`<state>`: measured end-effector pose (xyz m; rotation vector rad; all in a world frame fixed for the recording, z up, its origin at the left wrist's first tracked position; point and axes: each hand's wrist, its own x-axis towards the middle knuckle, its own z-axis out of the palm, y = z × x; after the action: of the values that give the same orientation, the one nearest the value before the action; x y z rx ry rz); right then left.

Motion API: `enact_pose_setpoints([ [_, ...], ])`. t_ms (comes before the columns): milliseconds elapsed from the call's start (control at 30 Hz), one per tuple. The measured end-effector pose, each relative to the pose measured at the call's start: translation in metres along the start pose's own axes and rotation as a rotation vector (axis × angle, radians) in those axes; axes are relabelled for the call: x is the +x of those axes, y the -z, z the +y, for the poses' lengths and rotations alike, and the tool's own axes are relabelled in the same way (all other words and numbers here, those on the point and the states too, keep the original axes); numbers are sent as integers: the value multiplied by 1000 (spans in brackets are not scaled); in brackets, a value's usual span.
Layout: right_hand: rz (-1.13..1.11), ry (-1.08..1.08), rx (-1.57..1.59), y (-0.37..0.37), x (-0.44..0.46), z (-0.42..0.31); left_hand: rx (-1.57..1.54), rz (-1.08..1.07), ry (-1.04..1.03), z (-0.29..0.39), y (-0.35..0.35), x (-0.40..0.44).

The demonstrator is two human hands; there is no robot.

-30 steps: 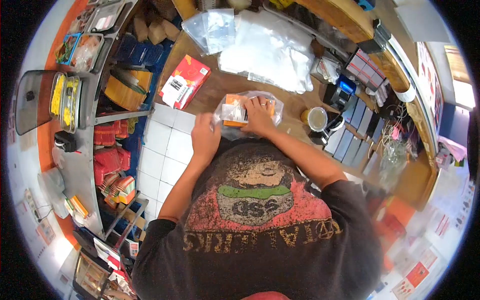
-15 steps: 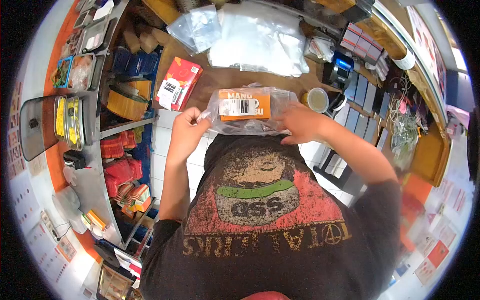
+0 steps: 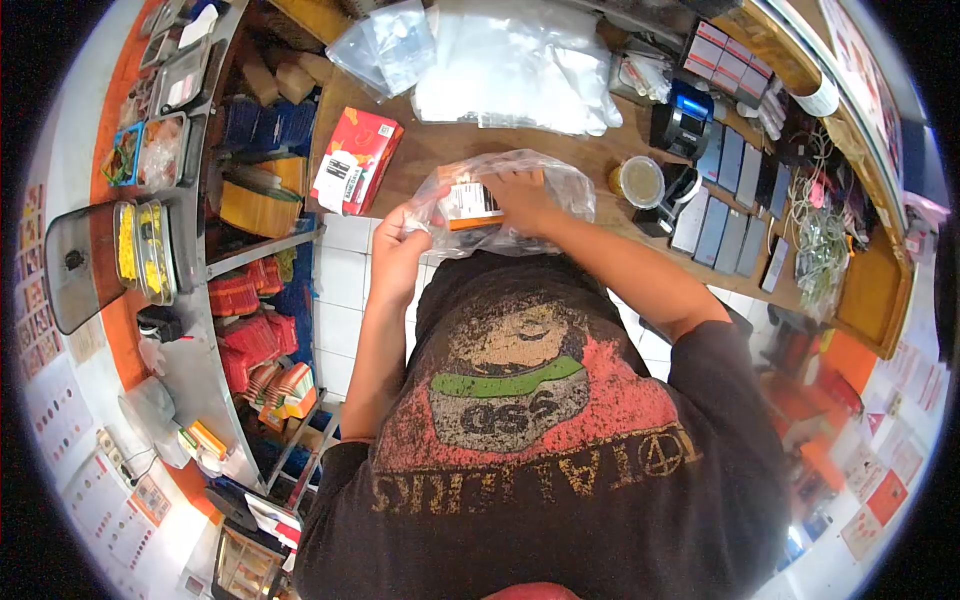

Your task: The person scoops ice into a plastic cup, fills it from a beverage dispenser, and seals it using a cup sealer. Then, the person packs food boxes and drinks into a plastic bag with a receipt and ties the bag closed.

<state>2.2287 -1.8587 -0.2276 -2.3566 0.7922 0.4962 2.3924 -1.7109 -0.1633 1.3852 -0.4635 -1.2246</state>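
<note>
An orange box [image 3: 472, 202] with a white printed label lies in a clear plastic bag [image 3: 572, 188] at the front edge of the wooden table. My left hand [image 3: 402, 236] pinches the bag's left edge between thumb and fingers. Across the right part of the box rests my right hand [image 3: 527, 206], its fingers stretched out over the orange face. Whether these fingers are under or over the film I cannot tell. A red box [image 3: 372, 145] with a white label stands to the left of the bag.
Clear plastic sheets [image 3: 510, 75] spread across the back of the table. To the right are a round tub [image 3: 637, 182], a black label printer [image 3: 684, 122] and rows of phone-like slabs [image 3: 722, 228]. A metal-edged shelf [image 3: 262, 248] with packets stands left.
My right hand has moved left from the bag's right edge onto the box, covering part of its lettering. The box now tilts slightly. My left hand keeps its pinch on the bag.
</note>
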Motion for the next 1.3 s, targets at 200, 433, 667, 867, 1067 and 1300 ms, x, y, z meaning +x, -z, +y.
enact_pose_setpoints([
  [200, 250, 181, -107, -7, -11, -12, 435, -81, -398, -23, -5, 12],
  [433, 93, 173, 87, -19, -17, 14, 114, 80, -368, -2, 6, 0],
  [667, -168, 249, 312, 137, -38, 32, 251, 204, -196, 53, -14, 1],
  [867, 698, -152, 666, 210, 104, 172, 153, 109, -52, 60, -26, -22],
  [1067, 738, -518, 120, 186, 192, 270, 443, 322, -22, 67, -49, -42],
  [1300, 678, -436, 318, 213, 198, 258, 476, 288, -20, 43, -29, -30],
])
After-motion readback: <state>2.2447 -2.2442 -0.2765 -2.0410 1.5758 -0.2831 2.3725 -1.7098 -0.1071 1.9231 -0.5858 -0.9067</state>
